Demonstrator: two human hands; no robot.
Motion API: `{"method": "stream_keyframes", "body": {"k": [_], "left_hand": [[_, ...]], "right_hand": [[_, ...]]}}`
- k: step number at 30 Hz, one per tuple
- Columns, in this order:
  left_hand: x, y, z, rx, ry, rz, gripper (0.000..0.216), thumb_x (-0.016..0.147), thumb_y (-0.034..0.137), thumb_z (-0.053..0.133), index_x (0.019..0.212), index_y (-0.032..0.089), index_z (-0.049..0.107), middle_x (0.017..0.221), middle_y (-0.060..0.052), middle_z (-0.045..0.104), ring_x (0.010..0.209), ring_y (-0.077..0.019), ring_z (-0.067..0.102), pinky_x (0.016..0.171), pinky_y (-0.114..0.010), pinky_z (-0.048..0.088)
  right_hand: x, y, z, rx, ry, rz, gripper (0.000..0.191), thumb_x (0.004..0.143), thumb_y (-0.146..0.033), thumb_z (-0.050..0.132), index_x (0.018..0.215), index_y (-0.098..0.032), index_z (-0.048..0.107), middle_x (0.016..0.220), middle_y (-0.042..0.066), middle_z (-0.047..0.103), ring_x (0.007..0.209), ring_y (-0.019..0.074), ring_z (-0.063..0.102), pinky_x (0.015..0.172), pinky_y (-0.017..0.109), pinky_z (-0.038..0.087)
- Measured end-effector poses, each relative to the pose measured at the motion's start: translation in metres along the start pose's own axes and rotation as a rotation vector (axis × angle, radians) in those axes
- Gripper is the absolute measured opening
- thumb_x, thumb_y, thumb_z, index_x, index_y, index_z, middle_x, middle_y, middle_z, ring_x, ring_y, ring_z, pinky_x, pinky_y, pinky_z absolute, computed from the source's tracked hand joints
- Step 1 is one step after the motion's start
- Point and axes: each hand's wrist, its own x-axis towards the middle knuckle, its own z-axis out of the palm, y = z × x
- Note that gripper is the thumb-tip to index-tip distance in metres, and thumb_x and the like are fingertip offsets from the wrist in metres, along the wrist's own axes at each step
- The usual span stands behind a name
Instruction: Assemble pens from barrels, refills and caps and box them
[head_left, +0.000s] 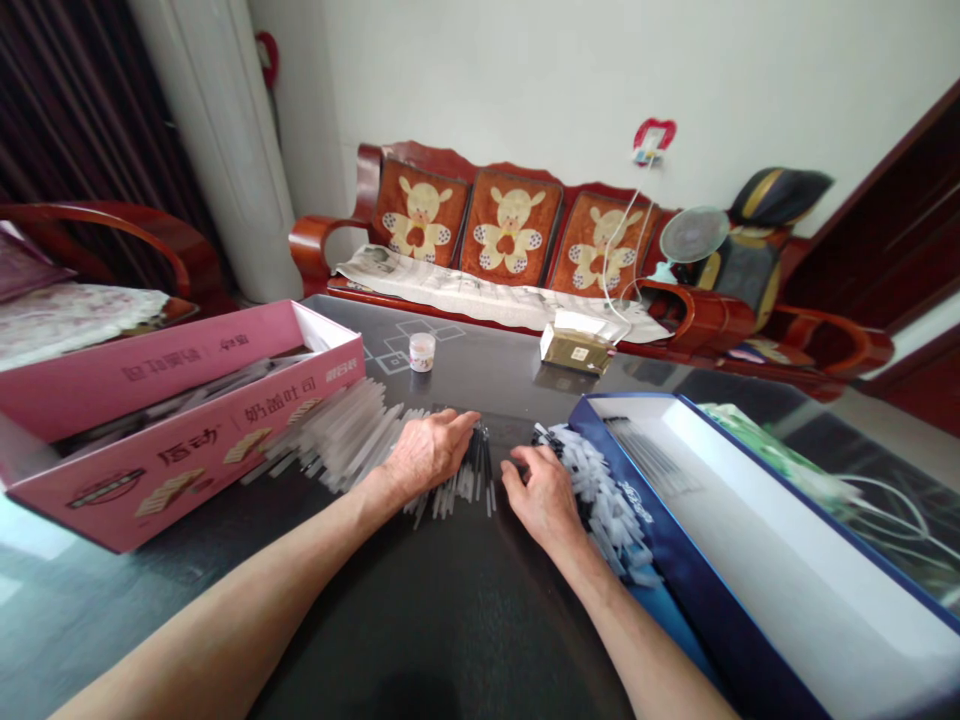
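Note:
My left hand [431, 450] lies palm down over a fan of thin dark and clear sticks [476, 470], its fingers stretched to the right across their upper ends. Left of it spreads a pile of whitish translucent plastic strips [349, 435], reaching the pink box. My right hand [544, 490] hovers at or rests on the table just right of the dark sticks, with bent fingers apart and nothing visible in them. Against its outer side lies a heap of short white pieces with some dark ends [604, 500]. The undersides of both hands are hidden.
A pink cardboard box [225, 430] holding more strips stands at left. At right is a long blue box [780, 570] with thin sticks [652, 455] inside. A small white jar [422, 352], a tissue box [577, 347] and a green packet [780, 450] with white cable share the dark table [420, 630].

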Motion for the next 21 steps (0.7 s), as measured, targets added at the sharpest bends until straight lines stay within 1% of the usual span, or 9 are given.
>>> {"method": "stream_keyframes", "body": {"k": [3,8,11,13,14,15,18,19,21], "left_hand": [[0.0,0.0,-0.001,-0.002,-0.007,0.004,0.034,0.094,0.029,0.036,0.121,0.021,0.056,0.083,-0.004,0.065,0.072,-0.0163,0.064,0.059,-0.022,0.046],[-0.001,0.001,0.0,0.002,-0.003,0.009,0.033,0.094,0.029,0.037,0.12,0.022,0.056,0.083,-0.004,0.065,0.071,-0.0163,0.064,0.057,-0.022,0.045],[-0.001,0.0,0.0,0.004,0.0,0.014,0.033,0.094,0.028,0.037,0.12,0.021,0.056,0.083,-0.004,0.065,0.072,-0.0164,0.064,0.058,-0.022,0.045],[-0.001,0.001,0.001,0.004,0.002,0.014,0.033,0.094,0.029,0.037,0.12,0.021,0.056,0.083,-0.003,0.065,0.072,-0.0166,0.064,0.058,-0.023,0.045],[-0.001,0.001,0.001,0.005,0.002,0.014,0.033,0.094,0.029,0.037,0.12,0.021,0.056,0.083,-0.003,0.065,0.073,-0.0167,0.065,0.058,-0.023,0.046],[-0.001,0.001,0.001,0.006,0.001,0.015,0.033,0.094,0.029,0.037,0.12,0.022,0.056,0.083,-0.003,0.065,0.073,-0.0168,0.065,0.059,-0.023,0.046],[-0.001,0.002,0.001,0.005,-0.005,0.013,0.034,0.094,0.029,0.037,0.121,0.021,0.056,0.085,-0.004,0.066,0.073,-0.017,0.065,0.06,-0.024,0.047],[-0.001,0.002,0.001,0.003,-0.008,0.012,0.034,0.094,0.029,0.037,0.121,0.021,0.056,0.085,-0.004,0.066,0.074,-0.0171,0.065,0.06,-0.024,0.047],[-0.001,0.003,0.001,0.0,-0.015,0.008,0.034,0.094,0.029,0.037,0.121,0.021,0.056,0.086,-0.004,0.066,0.075,-0.0175,0.065,0.061,-0.024,0.048]], "right_hand": [[-0.001,-0.004,0.0,-0.083,-0.046,-0.002,0.018,0.083,-0.032,0.055,0.087,-0.018,0.067,0.087,0.007,0.061,0.08,0.0187,0.061,0.075,0.028,0.046],[-0.003,-0.012,0.001,-0.147,-0.064,-0.02,0.017,0.082,-0.036,0.057,0.087,-0.021,0.066,0.089,0.006,0.06,0.085,0.0195,0.06,0.074,0.028,0.045],[0.0,-0.007,0.0,-0.126,-0.073,-0.011,0.013,0.081,-0.025,0.056,0.088,-0.02,0.065,0.09,0.006,0.061,0.084,0.0183,0.06,0.075,0.027,0.045],[0.002,-0.002,-0.001,-0.086,-0.058,0.01,0.016,0.08,-0.018,0.052,0.09,-0.018,0.065,0.09,0.006,0.062,0.081,0.0168,0.061,0.077,0.026,0.045],[0.003,-0.001,-0.002,-0.069,-0.049,0.021,0.017,0.081,-0.017,0.051,0.09,-0.017,0.066,0.089,0.007,0.062,0.08,0.0164,0.062,0.077,0.026,0.045],[0.004,0.0,-0.003,-0.061,-0.043,0.03,0.017,0.082,-0.019,0.051,0.09,-0.017,0.066,0.088,0.007,0.063,0.078,0.0164,0.062,0.077,0.026,0.045],[0.005,-0.003,-0.004,-0.104,-0.064,0.052,0.019,0.083,-0.032,0.055,0.084,-0.017,0.066,0.084,0.006,0.062,0.075,0.0172,0.061,0.074,0.027,0.045],[0.005,-0.005,-0.004,-0.132,-0.079,0.06,0.019,0.082,-0.034,0.057,0.082,-0.018,0.067,0.083,0.006,0.062,0.074,0.0173,0.061,0.073,0.027,0.045],[0.006,-0.008,-0.005,-0.188,-0.111,0.075,0.016,0.081,-0.032,0.059,0.08,-0.018,0.067,0.084,0.006,0.062,0.075,0.0171,0.061,0.072,0.026,0.044]]}}
